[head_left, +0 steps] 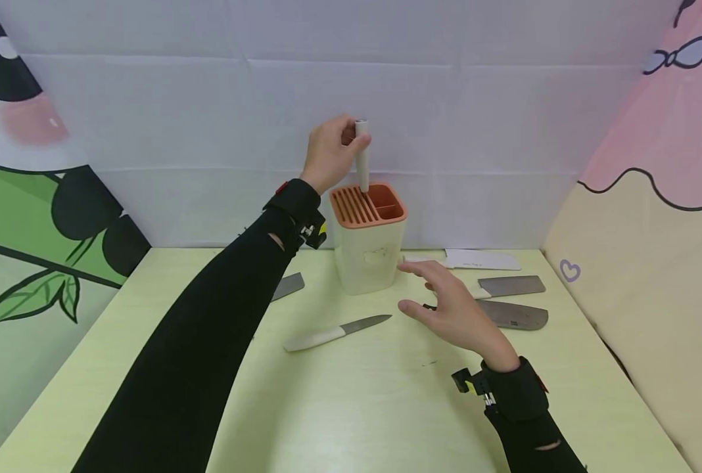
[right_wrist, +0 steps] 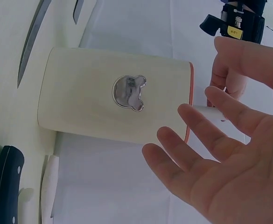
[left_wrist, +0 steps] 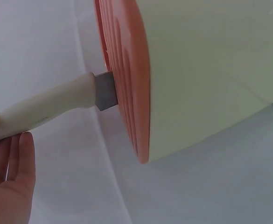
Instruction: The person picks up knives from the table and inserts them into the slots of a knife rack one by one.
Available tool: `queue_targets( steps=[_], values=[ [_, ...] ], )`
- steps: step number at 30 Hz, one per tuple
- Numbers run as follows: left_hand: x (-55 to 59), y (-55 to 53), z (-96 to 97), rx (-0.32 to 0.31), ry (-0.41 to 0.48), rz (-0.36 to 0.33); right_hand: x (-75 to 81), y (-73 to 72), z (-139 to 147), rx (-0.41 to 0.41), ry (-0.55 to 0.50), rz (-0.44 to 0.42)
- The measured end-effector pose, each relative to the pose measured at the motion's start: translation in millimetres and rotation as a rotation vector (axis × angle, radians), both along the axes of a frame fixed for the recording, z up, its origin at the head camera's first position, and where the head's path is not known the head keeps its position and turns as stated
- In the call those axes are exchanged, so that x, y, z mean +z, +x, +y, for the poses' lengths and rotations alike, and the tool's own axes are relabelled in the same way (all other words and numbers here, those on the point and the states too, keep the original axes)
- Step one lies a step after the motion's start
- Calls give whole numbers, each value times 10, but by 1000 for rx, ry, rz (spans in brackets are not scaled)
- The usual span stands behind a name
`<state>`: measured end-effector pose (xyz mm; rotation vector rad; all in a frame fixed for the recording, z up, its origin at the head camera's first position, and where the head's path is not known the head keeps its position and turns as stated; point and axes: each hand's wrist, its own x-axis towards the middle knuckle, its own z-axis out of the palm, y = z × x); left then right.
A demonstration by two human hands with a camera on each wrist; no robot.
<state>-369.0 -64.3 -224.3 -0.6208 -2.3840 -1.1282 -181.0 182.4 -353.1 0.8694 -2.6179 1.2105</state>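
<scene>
My left hand (head_left: 333,150) pinches the end of a knife's white handle (left_wrist: 52,105) between thumb and fingers. The knife stands upright, its blade (left_wrist: 106,91) mostly hidden inside a slot of the knife block (head_left: 367,259), with a short stretch of metal showing above the slotted orange top (head_left: 353,207). The block is cream, with a bear-shaped window (right_wrist: 129,93) on its front. My right hand (head_left: 457,312) hovers in front and to the right of the block, fingers spread and holding nothing.
A white-handled paring knife (head_left: 315,339) lies on the table (head_left: 339,420) before the block. To the right lie a white-handled cleaver (head_left: 482,259), another broad blade (head_left: 512,285) and a dark-handled knife (head_left: 513,315). Another blade (head_left: 288,285) shows beside my left sleeve. Cloth hangs behind.
</scene>
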Motion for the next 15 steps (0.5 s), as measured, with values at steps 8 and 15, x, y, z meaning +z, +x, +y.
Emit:
queue_targets(
  steps=[8, 15],
  values=[
    [-62, 20, 41, 4, -39, -46, 4, 13, -2, -3, 4, 6],
    [-58, 2, 44, 13, -46, -70, 13, 9, 0, -2, 2, 13]
  ],
)
